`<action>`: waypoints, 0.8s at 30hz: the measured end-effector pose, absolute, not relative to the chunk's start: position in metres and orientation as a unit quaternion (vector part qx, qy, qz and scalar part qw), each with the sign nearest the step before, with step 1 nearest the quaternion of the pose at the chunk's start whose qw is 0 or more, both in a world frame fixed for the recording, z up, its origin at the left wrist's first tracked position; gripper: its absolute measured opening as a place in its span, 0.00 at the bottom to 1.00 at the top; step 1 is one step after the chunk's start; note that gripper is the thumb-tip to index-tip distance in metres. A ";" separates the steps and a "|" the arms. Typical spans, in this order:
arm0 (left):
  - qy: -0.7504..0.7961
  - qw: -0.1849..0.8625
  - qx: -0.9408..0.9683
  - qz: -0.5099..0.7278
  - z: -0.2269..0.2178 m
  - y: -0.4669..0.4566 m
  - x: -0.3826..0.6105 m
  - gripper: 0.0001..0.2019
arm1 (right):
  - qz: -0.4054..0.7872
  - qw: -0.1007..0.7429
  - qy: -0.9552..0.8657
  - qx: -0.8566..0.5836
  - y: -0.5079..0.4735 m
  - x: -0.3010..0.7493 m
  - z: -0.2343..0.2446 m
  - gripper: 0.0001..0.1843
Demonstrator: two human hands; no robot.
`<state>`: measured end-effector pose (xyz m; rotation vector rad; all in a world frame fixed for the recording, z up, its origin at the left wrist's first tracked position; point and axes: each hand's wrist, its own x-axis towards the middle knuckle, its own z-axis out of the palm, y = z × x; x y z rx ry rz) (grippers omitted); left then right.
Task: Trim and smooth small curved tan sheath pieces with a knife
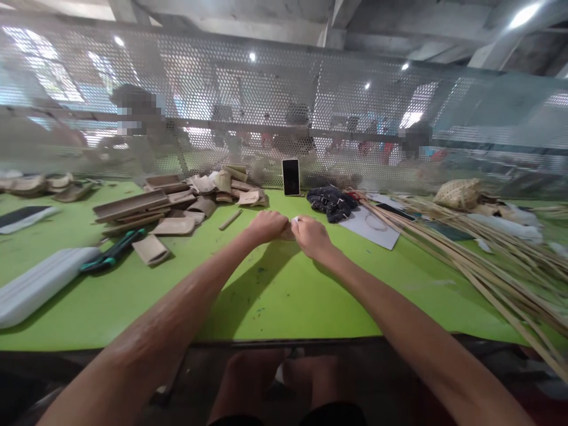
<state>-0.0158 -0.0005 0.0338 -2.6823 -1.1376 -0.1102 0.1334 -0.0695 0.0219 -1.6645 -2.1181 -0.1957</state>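
Note:
Both my arms reach out over a bright green table. My left hand and my right hand meet at the table's middle, knuckles toward me, fingers curled closed. Between them a small white piece shows, pinched by both hands; I cannot make out what it is. A short wooden stick lies just left of my left hand.
A pile of tan bamboo pieces lies at the back left, with teal-handled pliers and a white case nearer. A phone leans on the perforated screen. Dark cloth, a white sheet and long bamboo strips fill the right.

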 end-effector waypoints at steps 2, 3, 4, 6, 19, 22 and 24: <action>-0.386 0.111 -0.915 -0.038 0.036 0.002 -0.015 0.19 | -0.086 0.205 -0.768 -0.601 -0.073 0.131 0.024 0.24; -0.384 0.108 -0.916 -0.036 0.036 0.003 -0.015 0.18 | -0.094 0.201 -0.768 -0.600 -0.073 0.130 0.025 0.24; -0.381 0.102 -0.918 -0.032 0.037 0.004 -0.015 0.18 | -0.102 0.198 -0.768 -0.600 -0.073 0.129 0.026 0.23; -0.377 0.096 -0.921 -0.028 0.038 0.005 -0.014 0.18 | -0.105 0.197 -0.760 -0.611 -0.073 0.128 0.027 0.23; -0.380 0.126 -0.914 -0.060 0.029 -0.004 -0.015 0.18 | 0.006 0.206 -0.714 -0.669 -0.040 0.136 0.024 0.26; -0.385 0.126 -0.912 -0.061 0.029 -0.007 -0.017 0.15 | 0.026 0.211 -0.717 -0.664 -0.035 0.141 0.018 0.28; -0.386 0.129 -0.912 -0.055 0.029 -0.006 -0.017 0.15 | 0.007 0.216 -0.731 -0.647 -0.040 0.140 0.017 0.27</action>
